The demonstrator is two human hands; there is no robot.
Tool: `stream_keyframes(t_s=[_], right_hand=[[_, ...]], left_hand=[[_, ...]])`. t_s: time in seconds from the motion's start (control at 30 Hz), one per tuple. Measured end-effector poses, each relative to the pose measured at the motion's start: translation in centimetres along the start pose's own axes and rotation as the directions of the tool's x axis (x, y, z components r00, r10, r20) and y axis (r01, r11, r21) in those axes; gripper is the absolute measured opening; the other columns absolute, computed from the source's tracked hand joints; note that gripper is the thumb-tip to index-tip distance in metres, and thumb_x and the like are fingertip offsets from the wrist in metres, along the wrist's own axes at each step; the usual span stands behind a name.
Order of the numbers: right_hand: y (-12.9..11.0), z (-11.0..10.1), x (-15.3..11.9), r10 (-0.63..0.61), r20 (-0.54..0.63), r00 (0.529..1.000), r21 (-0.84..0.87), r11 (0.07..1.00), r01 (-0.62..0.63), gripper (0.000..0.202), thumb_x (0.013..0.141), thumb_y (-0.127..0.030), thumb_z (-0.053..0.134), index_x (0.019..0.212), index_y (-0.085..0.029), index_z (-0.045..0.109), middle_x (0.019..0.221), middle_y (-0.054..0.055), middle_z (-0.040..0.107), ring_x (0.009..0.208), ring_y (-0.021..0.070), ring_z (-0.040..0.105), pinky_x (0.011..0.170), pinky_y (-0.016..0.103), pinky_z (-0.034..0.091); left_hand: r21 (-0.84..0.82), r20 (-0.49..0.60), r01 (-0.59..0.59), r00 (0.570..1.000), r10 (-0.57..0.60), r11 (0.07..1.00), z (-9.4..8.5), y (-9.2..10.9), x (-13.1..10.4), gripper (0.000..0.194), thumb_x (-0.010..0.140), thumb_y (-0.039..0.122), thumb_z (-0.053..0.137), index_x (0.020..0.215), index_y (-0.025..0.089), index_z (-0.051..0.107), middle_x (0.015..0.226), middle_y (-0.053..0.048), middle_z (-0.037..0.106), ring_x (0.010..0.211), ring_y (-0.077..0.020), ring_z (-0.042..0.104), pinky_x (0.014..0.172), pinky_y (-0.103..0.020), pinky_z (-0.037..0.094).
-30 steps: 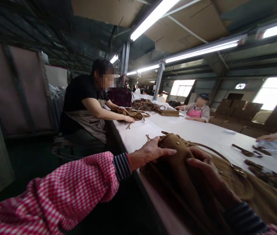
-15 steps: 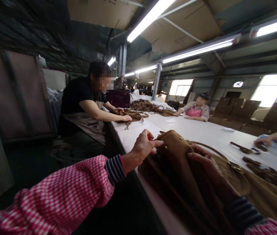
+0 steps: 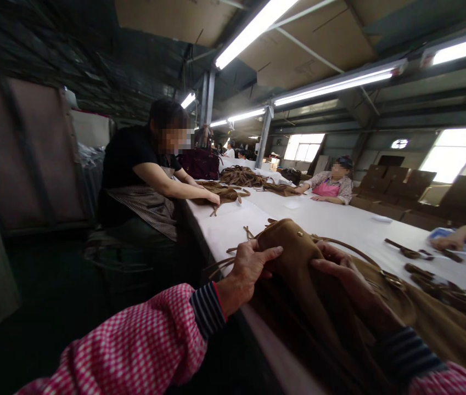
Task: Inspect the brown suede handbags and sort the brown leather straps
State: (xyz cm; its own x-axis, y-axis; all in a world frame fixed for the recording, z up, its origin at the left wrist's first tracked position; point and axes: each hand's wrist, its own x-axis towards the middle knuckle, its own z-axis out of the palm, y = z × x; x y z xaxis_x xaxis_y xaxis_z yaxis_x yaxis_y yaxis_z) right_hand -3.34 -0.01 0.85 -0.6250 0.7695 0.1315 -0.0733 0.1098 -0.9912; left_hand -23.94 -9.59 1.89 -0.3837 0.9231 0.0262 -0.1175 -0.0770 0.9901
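Observation:
A brown bag (image 3: pixel 294 247) of soft, leather-like material lies bunched at the near edge of the table, a gold stud on its raised part. Gripping that part from the left is my left hand (image 3: pixel 253 266), thumb on top and fingers curled underneath. On the other side, my right hand (image 3: pixel 350 280) holds a fold of the same bag between thumb and fingers. A strap with a metal buckle (image 3: pixel 393 281) lies over the bag to the right of my right hand. Thin brown cords show beyond my left hand.
The long white table (image 3: pixel 319 214) carries a heap of brown straps (image 3: pixel 243 175) farther off. Loose brown straps (image 3: pixel 442 288) lie at right. A co-worker (image 3: pixel 138 175) leans over brown pieces at left; another person (image 3: pixel 333 186) sits across. Another person's hand (image 3: pixel 449 241) reaches in at right.
My left hand has moved slightly right and down, its fingers now closed round the bag's raised part instead of pointing at the studs. One stud is now covered. My right hand keeps its hold.

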Motion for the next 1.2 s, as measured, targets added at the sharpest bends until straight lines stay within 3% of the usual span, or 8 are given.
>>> stream_keyframes(t_s=[0.23,0.57,0.67,0.8,0.93,1.03,1.13,1.2], right_hand=[[-0.8,1.7,-0.4,-0.083,0.088,0.993,-0.314,0.943,0.107,0.039,0.079,-0.054,0.077,0.094,-0.018,0.069,0.089,0.004,0.071,0.08,0.0218,0.062,0.066,0.03,0.05],[0.4,4.0,0.1,-0.218,0.118,0.969,-0.362,0.899,0.246,0.021,0.086,-0.039,0.069,0.09,-0.019,0.067,0.085,0.001,0.066,0.078,0.0193,0.058,0.067,0.028,0.048],[1.1,4.1,0.3,-0.264,0.095,0.96,-0.384,0.88,0.28,0.016,0.085,-0.033,0.067,0.092,-0.019,0.066,0.086,0.001,0.065,0.078,0.019,0.057,0.068,0.029,0.047],[2.0,4.2,0.5,-0.307,0.091,0.947,-0.444,0.839,0.315,0.016,0.084,-0.034,0.066,0.085,-0.019,0.061,0.078,-0.001,0.056,0.072,0.0165,0.05,0.062,0.026,0.043],[2.3,4.3,0.5,-0.273,0.109,0.956,-0.422,0.858,0.293,0.017,0.084,-0.035,0.066,0.086,-0.019,0.061,0.08,0.0,0.056,0.074,0.0167,0.049,0.063,0.026,0.043],[2.4,4.2,0.5,-0.267,0.109,0.958,-0.405,0.868,0.288,0.021,0.085,-0.037,0.068,0.092,-0.018,0.064,0.083,0.0,0.057,0.076,0.0171,0.049,0.064,0.026,0.044],[2.4,4.0,0.5,-0.256,0.129,0.958,-0.414,0.864,0.287,0.022,0.086,-0.04,0.067,0.091,-0.018,0.064,0.082,0.0,0.057,0.074,0.0166,0.05,0.062,0.025,0.044],[2.5,3.8,0.5,-0.253,0.123,0.96,-0.44,0.853,0.281,0.023,0.086,-0.041,0.066,0.092,-0.018,0.065,0.082,0.0,0.06,0.074,0.0173,0.052,0.061,0.025,0.044]], left_hand=[[0.56,0.015,-0.259,0.953,0.303,0.787,-2.7,-1.9,0.5,0.022,0.072,0.033,0.078,0.074,0.017,0.062,0.064,0.003,0.06,0.06,-0.0141,0.054,0.055,-0.025,0.037],[0.514,0.033,-0.086,0.996,0.08,0.853,-5.1,-3.0,-0.9,0.035,0.081,0.05,0.069,0.081,0.02,0.053,0.065,0.002,0.063,0.059,-0.019,0.065,0.054,-0.026,0.038],[0.735,0.027,-0.112,0.99,0.135,0.668,-5.6,-2.0,-1.0,0.036,0.084,0.053,0.068,0.079,0.021,0.05,0.062,0.003,0.059,0.059,-0.0191,0.063,0.058,-0.028,0.038],[0.871,0.088,-0.28,0.898,0.43,0.404,-6.0,-0.1,0.6,0.034,0.084,0.047,0.073,0.097,0.021,0.055,0.092,-0.003,0.064,0.086,-0.0224,0.062,0.072,-0.032,0.043],[0.64,0.372,-0.398,0.909,0.189,0.657,-6.3,1.9,4.7,0.061,0.076,0.047,0.081,0.124,0.021,0.054,0.092,0.0,0.06,0.081,-0.0176,0.059,0.068,-0.028,0.046],[0.438,0.599,-0.353,0.8,0.025,0.827,-6.7,2.6,7.6,0.089,0.065,0.038,0.09,0.142,0.025,0.047,0.077,0.008,0.053,0.066,-0.0118,0.052,0.059,-0.023,0.04],[0.347,0.723,-0.278,0.688,-0.067,0.896,-7.1,2.8,9.0,0.089,0.062,0.031,0.091,0.142,0.024,0.051,0.067,0.009,0.053,0.058,-0.0101,0.049,0.057,-0.022,0.037],[0.345,0.723,-0.301,0.689,-0.048,0.889,-7.4,2.9,8.9,0.076,0.062,0.032,0.09,0.131,0.018,0.061,0.063,0.009,0.053,0.055,-0.0095,0.046,0.055,-0.022,0.035]])
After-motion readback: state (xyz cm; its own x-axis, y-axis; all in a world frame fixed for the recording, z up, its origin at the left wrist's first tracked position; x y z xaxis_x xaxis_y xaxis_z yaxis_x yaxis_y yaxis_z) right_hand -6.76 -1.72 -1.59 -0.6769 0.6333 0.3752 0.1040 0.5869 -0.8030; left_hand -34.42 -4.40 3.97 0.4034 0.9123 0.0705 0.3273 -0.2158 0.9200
